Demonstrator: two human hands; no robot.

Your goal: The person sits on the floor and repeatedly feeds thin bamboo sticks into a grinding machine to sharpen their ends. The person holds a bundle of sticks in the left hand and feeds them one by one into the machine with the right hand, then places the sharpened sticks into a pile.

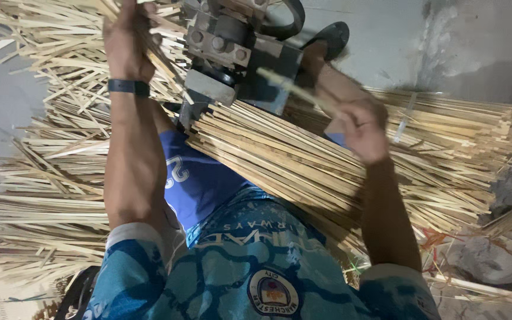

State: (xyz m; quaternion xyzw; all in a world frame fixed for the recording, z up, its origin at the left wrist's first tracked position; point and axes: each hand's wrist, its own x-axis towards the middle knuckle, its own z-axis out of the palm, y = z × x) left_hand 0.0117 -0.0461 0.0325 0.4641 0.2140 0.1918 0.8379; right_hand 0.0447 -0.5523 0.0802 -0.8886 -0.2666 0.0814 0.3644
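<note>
With both my hands up, my left hand (124, 41) grips a clump of bamboo strips (149, 50) at upper left, my right hand (364, 131) pinches one bamboo stick (291, 88) beside one grey metal machine (241, 53), above the bundled strips (303, 166) on my lap.

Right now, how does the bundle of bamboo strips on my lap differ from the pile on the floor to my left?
The lap bundle lies tight and parallel, slanting across the legs; the floor pile is loose, its strips splayed and crossing. The lap bundle runs up to the grey metal machine; the floor pile spreads beside it. The lap strips look darker, the floor ones paler. Both are thin, flat bamboo strips.
</note>
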